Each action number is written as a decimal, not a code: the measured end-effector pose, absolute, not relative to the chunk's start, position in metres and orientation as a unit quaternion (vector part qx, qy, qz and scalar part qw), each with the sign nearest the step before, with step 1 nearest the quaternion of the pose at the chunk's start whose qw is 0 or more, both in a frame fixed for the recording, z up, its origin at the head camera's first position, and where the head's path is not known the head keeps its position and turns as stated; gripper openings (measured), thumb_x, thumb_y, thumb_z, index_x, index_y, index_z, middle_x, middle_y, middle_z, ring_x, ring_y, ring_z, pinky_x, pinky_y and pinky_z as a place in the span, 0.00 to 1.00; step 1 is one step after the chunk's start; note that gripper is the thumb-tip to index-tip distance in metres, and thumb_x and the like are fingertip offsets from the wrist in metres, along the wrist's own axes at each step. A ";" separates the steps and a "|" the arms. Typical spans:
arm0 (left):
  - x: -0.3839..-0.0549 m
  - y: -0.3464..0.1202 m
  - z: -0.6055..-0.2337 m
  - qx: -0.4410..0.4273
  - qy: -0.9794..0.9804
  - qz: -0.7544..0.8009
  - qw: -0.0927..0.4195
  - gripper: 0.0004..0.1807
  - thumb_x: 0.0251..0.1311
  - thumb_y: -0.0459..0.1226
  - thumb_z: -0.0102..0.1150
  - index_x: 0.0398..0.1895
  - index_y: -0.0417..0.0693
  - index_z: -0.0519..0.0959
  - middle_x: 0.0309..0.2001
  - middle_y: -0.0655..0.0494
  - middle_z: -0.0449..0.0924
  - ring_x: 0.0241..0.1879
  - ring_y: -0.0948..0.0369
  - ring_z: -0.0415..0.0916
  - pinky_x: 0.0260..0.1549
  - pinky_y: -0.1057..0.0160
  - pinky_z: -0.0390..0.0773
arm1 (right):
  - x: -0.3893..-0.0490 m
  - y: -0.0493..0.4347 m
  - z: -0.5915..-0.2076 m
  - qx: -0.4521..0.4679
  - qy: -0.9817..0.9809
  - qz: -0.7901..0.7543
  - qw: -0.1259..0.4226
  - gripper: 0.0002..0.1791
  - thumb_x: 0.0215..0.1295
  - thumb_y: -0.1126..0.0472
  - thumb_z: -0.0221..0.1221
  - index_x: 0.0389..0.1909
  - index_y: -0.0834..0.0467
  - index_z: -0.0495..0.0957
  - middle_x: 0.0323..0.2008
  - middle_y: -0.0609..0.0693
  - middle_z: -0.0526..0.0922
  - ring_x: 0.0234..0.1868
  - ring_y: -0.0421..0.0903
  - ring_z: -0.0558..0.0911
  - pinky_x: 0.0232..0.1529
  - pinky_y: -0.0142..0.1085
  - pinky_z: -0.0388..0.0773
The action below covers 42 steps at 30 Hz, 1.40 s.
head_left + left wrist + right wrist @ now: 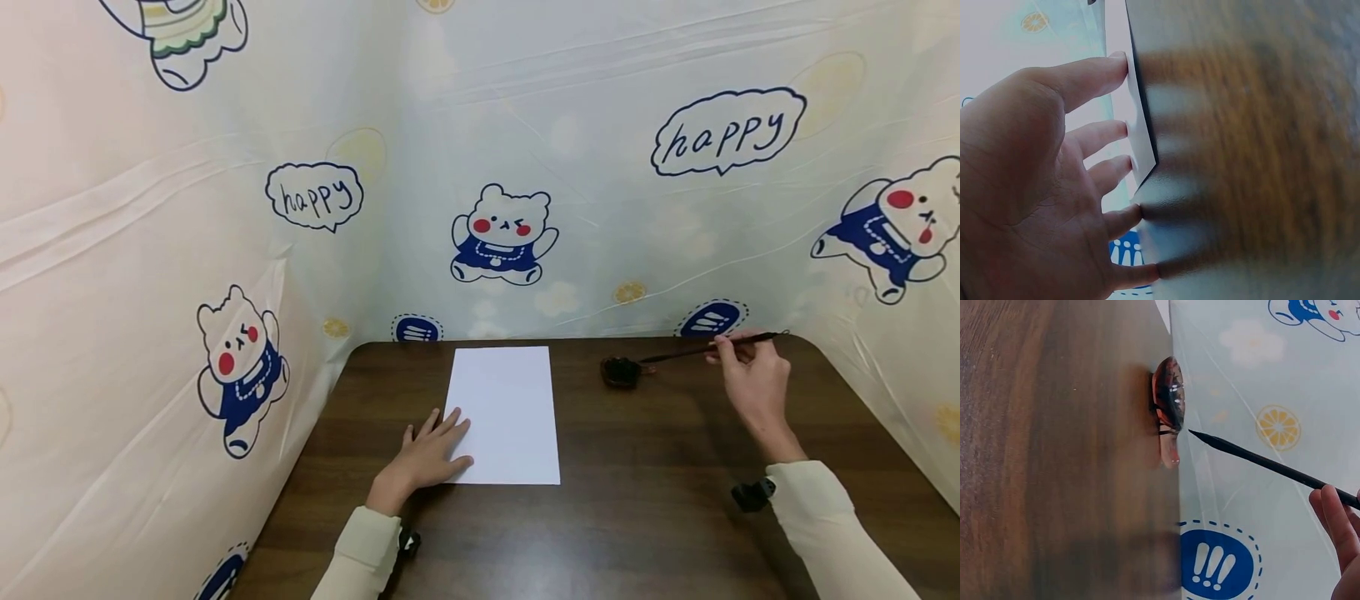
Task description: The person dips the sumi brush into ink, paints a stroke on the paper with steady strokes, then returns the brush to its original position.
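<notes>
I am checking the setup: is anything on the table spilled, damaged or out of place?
Nothing stands out. The paper looks blank and untorn, the brush looks whole in the right fingers, and no spill shows around the dark object.

The left hand rests with spread fingers on the left, near-side part of a white sheet, which reaches close to the far edge of the brown surface. Near the far right corner, the right hand pinches a dark brush, its tip toward a small dark dish by the far edge. Behind hangs a curtain printed with bears.
</notes>
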<state>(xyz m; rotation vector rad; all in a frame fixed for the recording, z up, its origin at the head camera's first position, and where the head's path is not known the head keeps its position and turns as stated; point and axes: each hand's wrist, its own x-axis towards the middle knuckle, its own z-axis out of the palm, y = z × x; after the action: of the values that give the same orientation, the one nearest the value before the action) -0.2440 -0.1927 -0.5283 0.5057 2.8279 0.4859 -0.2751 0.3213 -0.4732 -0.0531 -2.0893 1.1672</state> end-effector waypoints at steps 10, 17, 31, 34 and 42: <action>-0.245 -0.193 -0.530 0.170 0.965 0.162 0.113 0.40 0.74 0.56 0.60 0.83 0.54 0.64 0.87 0.50 0.53 0.86 0.38 0.42 0.73 0.17 0.43 | -0.273 0.317 -0.460 0.000 -0.798 0.469 0.377 0.11 0.77 0.64 0.62 0.47 0.70 0.79 0.42 0.74 0.88 0.30 0.15 0.82 0.33 0.13 0.76; -0.245 -0.193 -0.530 0.169 0.964 0.168 0.115 0.39 0.74 0.55 0.60 0.84 0.55 0.64 0.87 0.51 0.52 0.86 0.38 0.41 0.73 0.18 0.42 | -0.269 0.309 -0.450 -0.002 -0.802 0.468 0.371 0.11 0.77 0.62 0.63 0.47 0.68 0.79 0.40 0.71 0.89 0.28 0.18 0.83 0.33 0.13 0.76; -0.245 -0.192 -0.527 0.171 0.965 0.162 0.115 0.40 0.74 0.56 0.60 0.83 0.54 0.65 0.87 0.50 0.53 0.86 0.37 0.43 0.73 0.18 0.43 | -0.266 0.292 -0.436 0.024 -0.808 0.451 0.378 0.11 0.78 0.62 0.62 0.47 0.68 0.81 0.37 0.69 0.91 0.28 0.16 0.81 0.33 0.12 0.75; -0.244 -0.192 -0.526 0.171 0.965 0.164 0.112 0.40 0.73 0.56 0.61 0.83 0.53 0.65 0.86 0.49 0.53 0.86 0.37 0.43 0.73 0.17 0.43 | -0.268 0.287 -0.434 0.035 -0.803 0.454 0.385 0.11 0.77 0.63 0.62 0.46 0.70 0.80 0.36 0.69 0.91 0.28 0.16 0.82 0.33 0.12 0.75; -0.245 -0.193 -0.529 0.175 0.965 0.162 0.112 0.39 0.74 0.56 0.60 0.83 0.54 0.64 0.86 0.50 0.53 0.86 0.37 0.43 0.73 0.17 0.44 | -0.272 0.271 -0.430 0.069 -0.794 0.466 0.385 0.11 0.78 0.63 0.61 0.44 0.70 0.80 0.34 0.66 0.90 0.31 0.17 0.83 0.35 0.13 0.78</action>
<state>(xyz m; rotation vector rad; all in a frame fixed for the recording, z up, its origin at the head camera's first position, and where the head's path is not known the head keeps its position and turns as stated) -0.2446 -0.1925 -0.5285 0.5134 2.8324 0.4767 -0.2716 0.2712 -0.4303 0.1770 -2.0218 1.1869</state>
